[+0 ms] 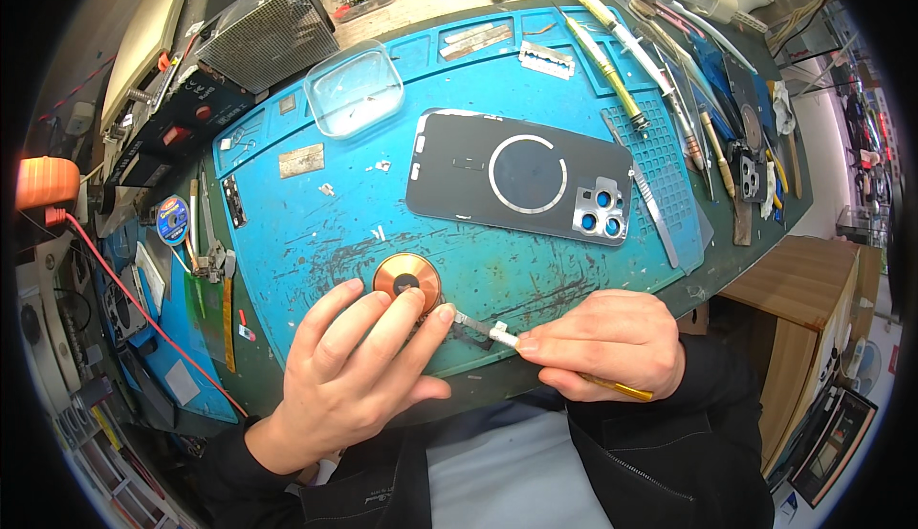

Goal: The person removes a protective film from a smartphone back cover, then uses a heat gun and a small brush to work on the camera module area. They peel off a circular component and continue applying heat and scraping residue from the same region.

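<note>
My left hand (pixel 359 362) reaches in from the lower left, fingers stretched and spread. Its middle fingertips rest on a round copper-coloured disc (pixel 390 278), and the index fingertip touches the end of a thin flat strip (pixel 470 321). Closed in a pinch, my right hand (pixel 612 342) holds a slim tool with a gold-coloured handle (pixel 620 388) and a white front end (pixel 504 337). That white end meets the strip near a small pale piece; its exact kind cannot be told. Beyond my hands lies a dark phone back panel (pixel 445 170) with a silver ring and three camera lenses.
A blue work mat (pixel 316 213) covers the bench. On it are a clear plastic box (pixel 354 89), a metal plate (pixel 302 161), a razor blade (pixel 547 60) and tweezers (pixel 654 218). Syringes and hand tools crowd the right. A red cable (pixel 143 314) runs down the left.
</note>
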The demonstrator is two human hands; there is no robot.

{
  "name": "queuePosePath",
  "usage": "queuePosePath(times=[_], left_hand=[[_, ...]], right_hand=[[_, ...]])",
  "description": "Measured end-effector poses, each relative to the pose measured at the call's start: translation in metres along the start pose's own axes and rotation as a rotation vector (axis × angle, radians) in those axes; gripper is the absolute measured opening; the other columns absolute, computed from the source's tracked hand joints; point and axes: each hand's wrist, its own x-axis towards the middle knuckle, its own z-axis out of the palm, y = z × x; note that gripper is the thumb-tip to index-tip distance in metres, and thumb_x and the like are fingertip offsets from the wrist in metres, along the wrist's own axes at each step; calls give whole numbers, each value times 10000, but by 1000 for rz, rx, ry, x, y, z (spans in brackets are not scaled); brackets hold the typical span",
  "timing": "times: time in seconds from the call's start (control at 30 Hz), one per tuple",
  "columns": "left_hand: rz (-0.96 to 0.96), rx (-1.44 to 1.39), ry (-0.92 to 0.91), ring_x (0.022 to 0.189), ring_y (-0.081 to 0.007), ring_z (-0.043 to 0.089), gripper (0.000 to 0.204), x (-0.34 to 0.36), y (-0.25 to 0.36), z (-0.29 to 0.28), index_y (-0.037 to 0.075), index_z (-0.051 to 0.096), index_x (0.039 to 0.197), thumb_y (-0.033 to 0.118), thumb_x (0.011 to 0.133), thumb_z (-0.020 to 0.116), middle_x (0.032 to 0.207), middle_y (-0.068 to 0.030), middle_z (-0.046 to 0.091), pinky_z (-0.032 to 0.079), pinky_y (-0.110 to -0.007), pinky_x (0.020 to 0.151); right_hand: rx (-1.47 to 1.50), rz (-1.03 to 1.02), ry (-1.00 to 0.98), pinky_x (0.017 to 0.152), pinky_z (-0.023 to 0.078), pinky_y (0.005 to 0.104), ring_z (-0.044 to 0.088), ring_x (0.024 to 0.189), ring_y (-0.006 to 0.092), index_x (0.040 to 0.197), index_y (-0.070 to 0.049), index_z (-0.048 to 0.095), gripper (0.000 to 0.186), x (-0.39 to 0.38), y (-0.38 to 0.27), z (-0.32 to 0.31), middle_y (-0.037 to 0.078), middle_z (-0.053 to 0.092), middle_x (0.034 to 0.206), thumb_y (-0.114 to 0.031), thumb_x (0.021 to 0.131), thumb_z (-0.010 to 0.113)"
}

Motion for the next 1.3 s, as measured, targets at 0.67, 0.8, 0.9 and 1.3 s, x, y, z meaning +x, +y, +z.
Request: queuePosePath(times=[0.67, 0.8, 0.9, 1.3], left_hand=[[4, -48, 11, 1264, -248, 514, 550, 1, -1, 1, 85, 758, 1299, 529, 1037, 565, 1357, -70, 625, 519, -456, 1084], [4, -22, 13, 1262, -246, 521, 552, 1, -1, 1, 97, 762, 1296, 540, 1040, 556, 1352, -69, 628, 515, -464, 1080], [2, -15, 13, 1260, -244, 527, 558, 0, -1, 1, 102, 764, 1295, 550, 1041, 549, 1345, -67, 632, 514, -466, 1078], [-3, -29, 22, 1270, -251, 521, 564, 1, 0, 2, 100, 763, 1295, 553, 1041, 544, 1341, -70, 625, 521, -458, 1083]], right_hand=[[-63, -6, 0, 611, 588, 329, 763, 758, 236, 1110, 6, 781, 331, 3, -3, 2, 103, 790, 993, -100, 815, 890], [-55, -3, 11, 617, 593, 335, 769, 770, 240, 1109, 4, 780, 325, 2, -3, 1, 110, 795, 999, -96, 819, 886], [-31, -6, 5, 625, 599, 338, 774, 779, 244, 1106, 3, 779, 314, 0, -2, 0, 113, 798, 1007, -79, 819, 877], [-48, -28, -10, 601, 553, 311, 769, 790, 219, 1117, -18, 783, 285, 2, 0, 2, 102, 805, 1039, -74, 848, 858]])
